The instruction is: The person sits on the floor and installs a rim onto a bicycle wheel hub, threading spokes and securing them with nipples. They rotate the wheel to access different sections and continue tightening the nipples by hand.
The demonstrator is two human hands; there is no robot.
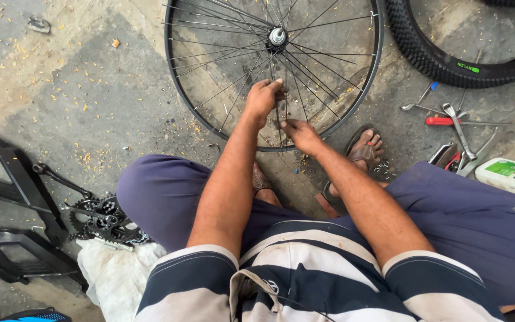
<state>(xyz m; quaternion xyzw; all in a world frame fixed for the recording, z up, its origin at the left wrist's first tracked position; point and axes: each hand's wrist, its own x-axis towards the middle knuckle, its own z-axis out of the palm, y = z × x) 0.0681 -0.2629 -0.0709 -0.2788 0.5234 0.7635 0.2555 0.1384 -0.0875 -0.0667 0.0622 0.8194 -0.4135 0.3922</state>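
Wheel (329, 113) is flat on the concrete, tyre (442, 59) already off beside it – left hand (262, 98) pinching a spoke (277, 116), right hand (301, 135) fingering its rim end – plenty of spokes left.

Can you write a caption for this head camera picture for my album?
Both hands, left hand and right hand, work the spokes of a bicycle wheel lying on the concrete floor.
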